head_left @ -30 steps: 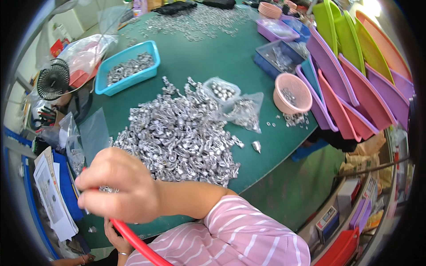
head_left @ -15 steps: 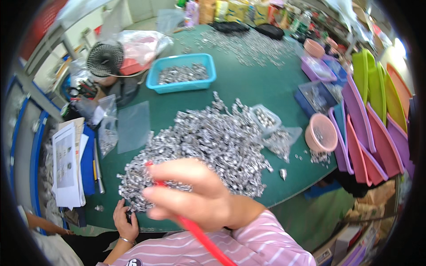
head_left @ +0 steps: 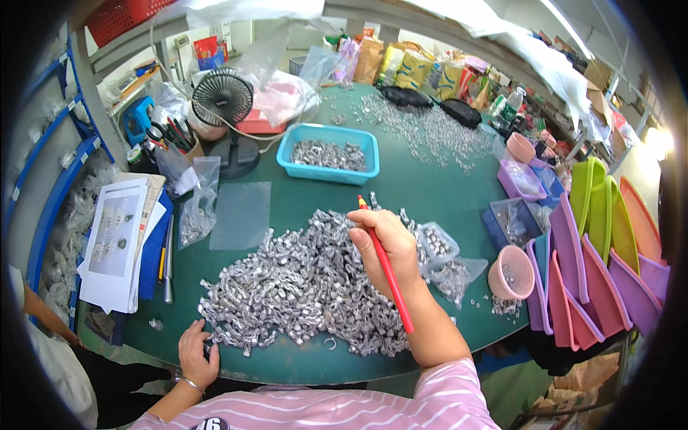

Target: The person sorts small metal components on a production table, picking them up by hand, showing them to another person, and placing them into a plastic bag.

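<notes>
While near blue-edged shelves (head_left: pixel 54 185), a green table (head_left: pixel 423 175); hands: right (head_left: pixel 395 251) closed round red stick (head_left: pixel 393 287), left (head_left: pixel 198 358) half-curled, grip unclear.

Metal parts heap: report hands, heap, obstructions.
Right hand gripping red stick, hiding part of metal parts heap. Left hand at heap's near-left edge, grip unclear. Clear bag of parts right of heap.

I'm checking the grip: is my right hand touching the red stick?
Touching. The head view shows the red stick held in your right hand, passing between the thumb and fingers.
</notes>
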